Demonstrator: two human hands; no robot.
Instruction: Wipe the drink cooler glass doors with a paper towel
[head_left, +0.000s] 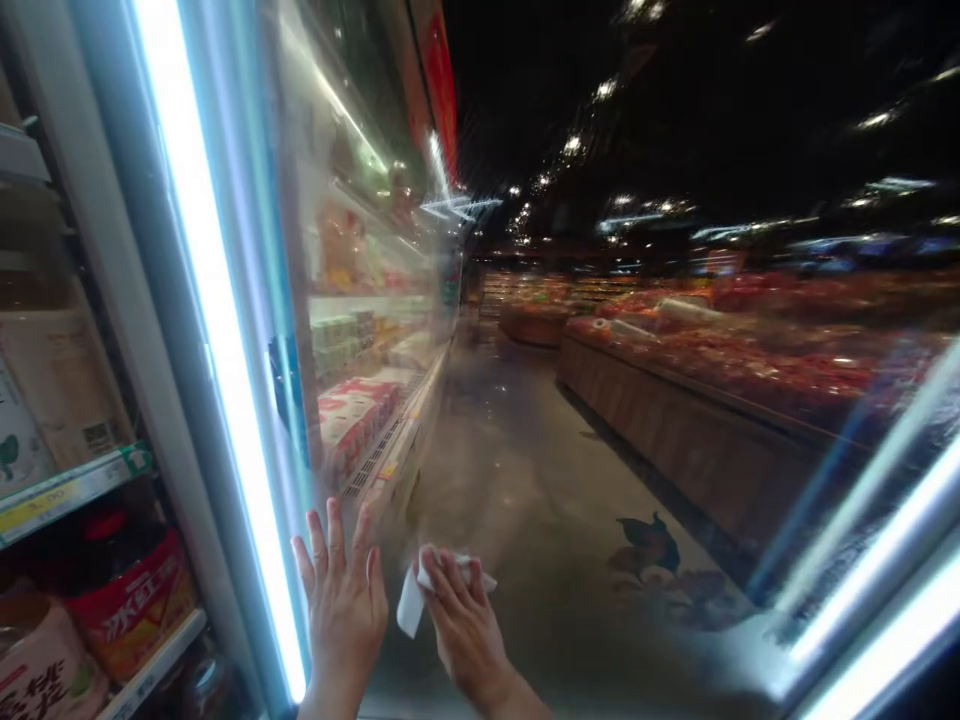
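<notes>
My left hand (343, 600) has its fingers spread and seems to lie flat against a glass pane (547, 590), near the pane's left edge. It holds nothing. To its right, my right hand (466, 618) presses a folded white wipe (409, 604) against the same glass. Part of the wipe sticks out left of the fingers, and a corner shows at their right; the rest is hidden under the hand. Whether the wipe is paper or fabric I cannot tell.
A bright light tube (217, 330) runs down the left frame, with another at the lower right (885, 560). Shelves with bottles and a red-labelled pack (131, 610) stand at the left. Beyond the glass are a chilled display (360, 420), an aisle floor (510, 440) and a long produce stand (660, 420).
</notes>
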